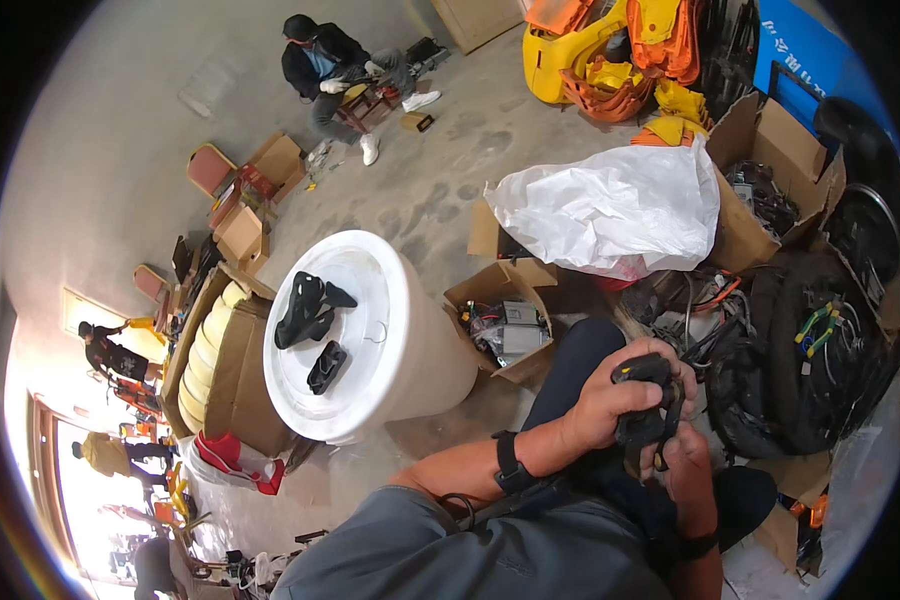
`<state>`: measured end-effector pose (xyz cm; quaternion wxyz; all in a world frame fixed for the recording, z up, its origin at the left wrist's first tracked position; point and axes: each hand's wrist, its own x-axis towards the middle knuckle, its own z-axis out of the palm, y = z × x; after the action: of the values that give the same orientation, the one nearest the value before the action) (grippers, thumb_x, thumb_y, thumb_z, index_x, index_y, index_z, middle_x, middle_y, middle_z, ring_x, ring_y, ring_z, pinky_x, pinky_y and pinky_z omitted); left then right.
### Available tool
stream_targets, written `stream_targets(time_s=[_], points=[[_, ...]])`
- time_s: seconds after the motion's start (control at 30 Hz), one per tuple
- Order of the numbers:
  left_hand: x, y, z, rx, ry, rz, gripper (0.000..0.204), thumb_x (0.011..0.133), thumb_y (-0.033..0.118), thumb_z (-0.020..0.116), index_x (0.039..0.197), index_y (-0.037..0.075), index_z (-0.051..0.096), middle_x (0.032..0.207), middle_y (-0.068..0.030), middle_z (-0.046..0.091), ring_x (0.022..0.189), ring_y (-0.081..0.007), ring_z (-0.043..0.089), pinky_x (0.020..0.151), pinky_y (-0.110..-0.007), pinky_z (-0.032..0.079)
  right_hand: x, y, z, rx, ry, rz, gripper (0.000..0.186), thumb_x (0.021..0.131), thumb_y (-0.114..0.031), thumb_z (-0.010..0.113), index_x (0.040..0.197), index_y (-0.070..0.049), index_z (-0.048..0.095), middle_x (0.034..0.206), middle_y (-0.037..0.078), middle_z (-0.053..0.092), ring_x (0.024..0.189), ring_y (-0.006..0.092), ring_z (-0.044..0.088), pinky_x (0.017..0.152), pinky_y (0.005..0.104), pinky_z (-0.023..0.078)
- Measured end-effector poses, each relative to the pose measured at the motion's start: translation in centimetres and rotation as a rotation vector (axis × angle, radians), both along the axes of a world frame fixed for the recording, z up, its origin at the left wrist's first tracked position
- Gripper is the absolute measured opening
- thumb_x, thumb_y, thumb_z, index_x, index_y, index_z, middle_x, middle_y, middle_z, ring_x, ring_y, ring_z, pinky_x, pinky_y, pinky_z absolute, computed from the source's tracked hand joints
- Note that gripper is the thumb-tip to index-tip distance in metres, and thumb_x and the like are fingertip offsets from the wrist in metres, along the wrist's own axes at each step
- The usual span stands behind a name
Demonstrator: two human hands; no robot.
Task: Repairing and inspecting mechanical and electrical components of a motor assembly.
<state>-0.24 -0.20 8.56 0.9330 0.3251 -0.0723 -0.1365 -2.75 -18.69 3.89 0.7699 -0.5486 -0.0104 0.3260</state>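
My left hand (610,400), below a wrist with a black watch, is closed around a black moulded part (642,428) with a small yellow mark. My right hand (686,462) is closed just below it, with the fingers against the lower end of that part. Some small dark and yellowish piece sits between the two hands, and I cannot make out its kind. To the left, a white drum (425,345) with a round white lid carries an angular black plastic piece (308,308) and a smaller black piece (327,368), both apart from my hands.
A carton of electrical parts (510,325) stands beside the drum. Beyond it lie a white plastic sheet (610,210), another open carton (755,195) and black tyres (800,370). Yellow and orange shells (610,70) are piled at the back. A seated person (340,75) works far off.
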Motion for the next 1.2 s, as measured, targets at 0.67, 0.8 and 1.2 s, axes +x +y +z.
stream_targets(time_s=[0.67,0.8,1.2], points=[[-0.2,-1.4,-1.3,0.171,-0.129,-0.180,0.053,0.079,0.015,0.066,0.127,0.001,0.048,0.122,-0.0149,0.056,0.111,-0.0232,0.057,0.099,-0.037,0.043,0.5,0.4,1.5,-0.089,-0.315,-0.127,0.022,0.077,-0.009,0.057,0.096,0.001,0.063,0.071,0.003,0.062,0.057,0.0086,0.058,0.048,0.0216,0.044],[-0.1,-1.8,-1.4,0.165,-0.185,-0.144,0.045,0.080,0.014,0.063,0.121,0.001,0.049,0.113,-0.0146,0.059,0.105,-0.0232,0.059,0.095,-0.037,0.045,0.2,-0.1,-0.1,-0.044,-0.267,-0.018,0.028,0.078,-0.009,0.054,0.104,0.001,0.057,0.076,0.003,0.063,0.057,0.0088,0.056,0.050,0.0210,0.044],[0.2,-1.7,-0.9,0.115,-0.199,-0.114,0.038,0.079,0.012,0.058,0.114,0.001,0.048,0.102,-0.0144,0.061,0.091,-0.0209,0.060,0.085,-0.035,0.048,0.0,-0.1,0.9,0.037,-0.255,-0.004,0.028,0.090,-0.027,0.063,0.102,-0.003,0.054,0.071,0.001,0.058,0.056,0.0068,0.052,0.050,0.0203,0.042]])
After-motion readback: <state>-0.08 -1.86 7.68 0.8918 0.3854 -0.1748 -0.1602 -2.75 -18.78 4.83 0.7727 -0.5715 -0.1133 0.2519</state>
